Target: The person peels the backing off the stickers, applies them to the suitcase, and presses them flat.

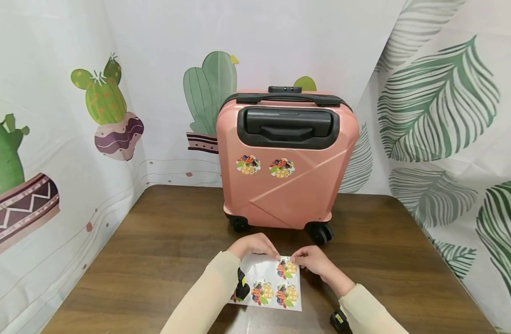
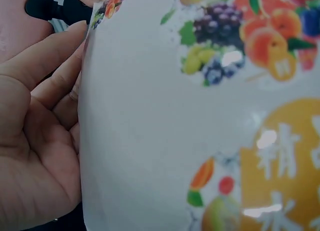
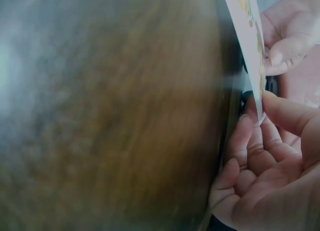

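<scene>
A white sticker sheet (image 1: 260, 269) with several round fruit stickers lies on the table below the suitcase. My left hand (image 1: 255, 246) reaches across its far side and holds that edge, fingertips beside the top right sticker (image 1: 286, 268). At the far right corner, my right hand (image 1: 315, 260) pinches the sheet between thumb and fingers. In the right wrist view the sheet (image 3: 252, 51) appears edge-on, its corner in the right hand's grip. The left wrist view shows the left fingers (image 2: 57, 81) along the sheet's edge, partly hidden behind it.
A pink suitcase (image 1: 280, 199) stands upright behind the hands, on black wheels (image 1: 320, 233). Two fruit stickers (image 1: 249, 164) are on its front, side by side under the black handle recess (image 1: 288, 127). The brown wooden table (image 1: 171, 232) backs onto a printed cloth (image 1: 163, 93).
</scene>
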`<state>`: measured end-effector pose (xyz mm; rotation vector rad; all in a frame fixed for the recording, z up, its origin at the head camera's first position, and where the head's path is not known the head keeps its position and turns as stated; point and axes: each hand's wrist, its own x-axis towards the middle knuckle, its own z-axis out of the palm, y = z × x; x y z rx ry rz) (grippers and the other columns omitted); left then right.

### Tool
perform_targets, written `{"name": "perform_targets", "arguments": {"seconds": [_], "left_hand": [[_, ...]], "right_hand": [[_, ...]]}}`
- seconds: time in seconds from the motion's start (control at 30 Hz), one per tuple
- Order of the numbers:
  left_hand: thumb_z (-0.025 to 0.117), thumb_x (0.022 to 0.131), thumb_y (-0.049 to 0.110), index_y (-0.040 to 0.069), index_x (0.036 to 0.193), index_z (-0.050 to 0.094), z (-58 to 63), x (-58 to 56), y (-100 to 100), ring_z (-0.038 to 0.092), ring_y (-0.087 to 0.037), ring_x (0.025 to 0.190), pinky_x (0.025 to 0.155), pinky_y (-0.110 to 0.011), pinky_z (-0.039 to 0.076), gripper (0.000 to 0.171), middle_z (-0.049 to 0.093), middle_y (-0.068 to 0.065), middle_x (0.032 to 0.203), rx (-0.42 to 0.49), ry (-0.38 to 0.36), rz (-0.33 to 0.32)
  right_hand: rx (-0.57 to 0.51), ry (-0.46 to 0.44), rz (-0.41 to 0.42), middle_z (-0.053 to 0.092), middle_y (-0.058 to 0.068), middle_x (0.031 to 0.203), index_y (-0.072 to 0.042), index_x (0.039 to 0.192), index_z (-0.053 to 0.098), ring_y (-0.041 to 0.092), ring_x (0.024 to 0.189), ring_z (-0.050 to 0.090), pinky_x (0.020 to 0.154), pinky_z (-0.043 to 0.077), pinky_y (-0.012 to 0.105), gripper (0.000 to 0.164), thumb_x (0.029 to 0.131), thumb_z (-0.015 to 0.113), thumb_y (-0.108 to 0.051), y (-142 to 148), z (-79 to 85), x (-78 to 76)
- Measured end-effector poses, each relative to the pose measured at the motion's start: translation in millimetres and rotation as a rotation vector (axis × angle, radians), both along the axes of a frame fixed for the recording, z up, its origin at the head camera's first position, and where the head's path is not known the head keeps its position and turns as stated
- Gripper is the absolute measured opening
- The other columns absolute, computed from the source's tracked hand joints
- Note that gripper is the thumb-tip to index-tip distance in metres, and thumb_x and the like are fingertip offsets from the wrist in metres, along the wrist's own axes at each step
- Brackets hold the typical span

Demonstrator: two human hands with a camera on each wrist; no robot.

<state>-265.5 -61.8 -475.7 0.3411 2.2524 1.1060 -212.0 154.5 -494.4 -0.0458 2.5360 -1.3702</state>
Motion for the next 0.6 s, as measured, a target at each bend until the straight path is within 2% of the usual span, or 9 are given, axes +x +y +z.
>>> {"name": "perform_targets", "arguments": {"seconds": [0.13, 0.33, 0.5, 0.6], "left_hand": [[0.080, 0.083, 0.012, 0.001, 0.099, 0.082, -4.4, -0.1, -0.3, 0.065, -0.009, 0.099, 0.096, -0.027, 0.051, 0.019, 0.079, -0.008, 0.110, 0.020, -0.013, 0.021], [0.080, 0.083, 0.012, 0.000, 0.100, 0.081, -6.5, -0.9, 0.8, 0.065, -0.007, 0.096, 0.093, -0.023, 0.050, 0.020, 0.079, -0.009, 0.109, 0.021, -0.017, 0.009], [0.078, 0.087, 0.012, -0.001, 0.103, 0.080, -6.5, -1.4, -0.5, 0.066, -0.018, 0.117, 0.108, -0.036, 0.049, 0.021, 0.076, -0.010, 0.120, 0.014, -0.037, -0.004], [0.075, 0.090, 0.009, -0.004, 0.106, 0.078, -6.9, -1.9, -2.4, 0.064, -0.025, 0.124, 0.115, -0.043, 0.045, 0.022, 0.074, -0.013, 0.123, 0.036, -0.081, -0.005]], "right_hand": [[0.008, 0.001, 0.007, 0.070, 0.007, 0.088, 0.002, 0.096, 0.076, 0.017, 0.075, 0.057, 0.063, 0.048, 0.030, 0.014, 0.091, 0.073, -0.010, -1.1, 0.3, -0.2], [0.019, -0.006, 0.023, 0.069, 0.006, 0.088, 0.002, 0.094, 0.075, 0.017, 0.074, 0.056, 0.064, 0.048, 0.030, 0.012, 0.091, 0.073, -0.009, -0.7, 1.3, -0.7], [0.025, -0.006, 0.047, 0.069, 0.006, 0.087, 0.002, 0.094, 0.075, 0.017, 0.075, 0.056, 0.065, 0.048, 0.030, 0.011, 0.091, 0.072, -0.008, -1.2, 3.8, -2.1], [0.033, -0.013, 0.055, 0.068, 0.006, 0.088, 0.002, 0.094, 0.075, 0.017, 0.075, 0.056, 0.065, 0.048, 0.030, 0.012, 0.091, 0.072, -0.009, -2.3, 4.8, -2.2]]}}
